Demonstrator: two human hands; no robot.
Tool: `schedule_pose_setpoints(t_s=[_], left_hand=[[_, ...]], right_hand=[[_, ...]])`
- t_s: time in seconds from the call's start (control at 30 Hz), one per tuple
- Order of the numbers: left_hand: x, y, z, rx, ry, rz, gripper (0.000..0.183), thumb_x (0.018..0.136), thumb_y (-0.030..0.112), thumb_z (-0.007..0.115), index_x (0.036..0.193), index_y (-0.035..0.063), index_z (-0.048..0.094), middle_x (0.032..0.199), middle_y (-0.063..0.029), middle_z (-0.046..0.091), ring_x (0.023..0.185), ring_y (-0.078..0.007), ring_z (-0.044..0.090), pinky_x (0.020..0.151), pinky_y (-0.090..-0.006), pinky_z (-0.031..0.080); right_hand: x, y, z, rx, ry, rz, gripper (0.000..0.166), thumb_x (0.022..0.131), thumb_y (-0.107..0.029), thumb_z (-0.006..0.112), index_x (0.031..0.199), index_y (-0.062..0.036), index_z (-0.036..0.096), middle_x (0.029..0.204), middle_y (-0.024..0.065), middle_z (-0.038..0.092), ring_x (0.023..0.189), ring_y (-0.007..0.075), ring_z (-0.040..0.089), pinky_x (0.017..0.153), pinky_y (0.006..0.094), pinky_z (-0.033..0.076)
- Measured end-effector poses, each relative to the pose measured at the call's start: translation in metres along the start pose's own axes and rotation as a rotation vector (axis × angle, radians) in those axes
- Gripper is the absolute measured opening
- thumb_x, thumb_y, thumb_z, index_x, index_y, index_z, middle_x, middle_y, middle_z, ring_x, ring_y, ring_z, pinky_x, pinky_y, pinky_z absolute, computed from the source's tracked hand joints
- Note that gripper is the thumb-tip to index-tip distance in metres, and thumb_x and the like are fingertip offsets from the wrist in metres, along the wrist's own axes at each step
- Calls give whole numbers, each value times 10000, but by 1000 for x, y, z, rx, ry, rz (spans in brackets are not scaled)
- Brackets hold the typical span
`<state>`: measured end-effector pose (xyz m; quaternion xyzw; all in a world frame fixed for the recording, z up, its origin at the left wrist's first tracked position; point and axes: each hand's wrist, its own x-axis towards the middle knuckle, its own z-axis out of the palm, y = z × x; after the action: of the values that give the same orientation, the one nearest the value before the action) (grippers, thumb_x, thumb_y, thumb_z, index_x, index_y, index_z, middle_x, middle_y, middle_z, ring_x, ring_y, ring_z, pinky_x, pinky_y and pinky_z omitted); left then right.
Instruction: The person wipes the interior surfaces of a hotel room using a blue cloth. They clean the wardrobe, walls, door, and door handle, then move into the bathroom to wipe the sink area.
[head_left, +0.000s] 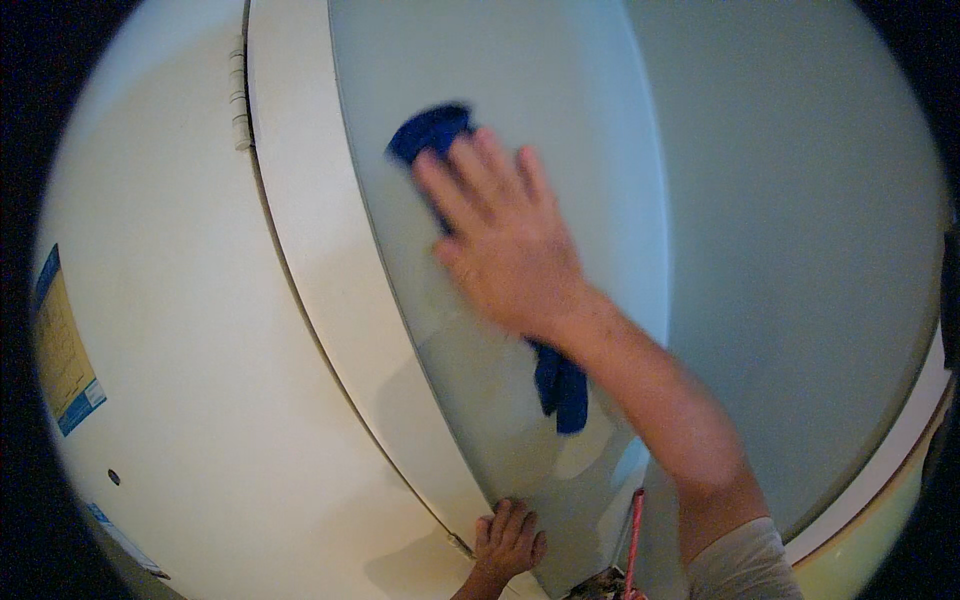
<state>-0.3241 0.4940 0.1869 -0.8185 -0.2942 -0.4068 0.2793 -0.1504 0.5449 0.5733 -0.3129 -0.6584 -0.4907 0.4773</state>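
My right hand (504, 236) lies flat over a dark blue cloth (433, 129), pressing it against the grey-green wall (525, 60). One end of the cloth shows above the fingertips; another hangs below the wrist. The hand is slightly blurred, and the palm side is hidden. Lower down, my left hand (510, 538) rests with its fingers apart at the edge of the white door frame (345, 247), where the frame meets the wall. No object shows in it.
Left of the frame is a white door (202, 337) with a hinge (238, 94) and a notice (71, 345) bearing writing. A wall corner (664, 225) runs down right of my right hand. A thin red pole (634, 540) stands near the bottom edge.
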Motion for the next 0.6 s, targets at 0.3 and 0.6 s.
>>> schedule_pose_setpoints(t_s=[0.3, 0.6], left_hand=[[-3, 6, 7, -4, 26, 13, 274, 811, 354, 652, 976, 143, 706, 1144, -55, 672, 1166, -262, 584, 854, -449, 393], [-12, 9, 24, -21, 7, 69, 342, 794, 388, 691, 1052, 166, 661, 1177, -69, 637, 1207, -342, 556, 1001, -596, 305]], right_hand=[[-110, 106, -16, -151, -31, 397, 692, 910, -206, 550, 1506, 36, 293, 1540, 327, 261, 1437, 479, 242, 1185, 572, 164], [-165, -37, -1, 181, -211, 38, 773, 713, -402, 767, 1331, 1, 534, 1426, 292, 425, 1396, 463, 326, 1175, 602, 184]])
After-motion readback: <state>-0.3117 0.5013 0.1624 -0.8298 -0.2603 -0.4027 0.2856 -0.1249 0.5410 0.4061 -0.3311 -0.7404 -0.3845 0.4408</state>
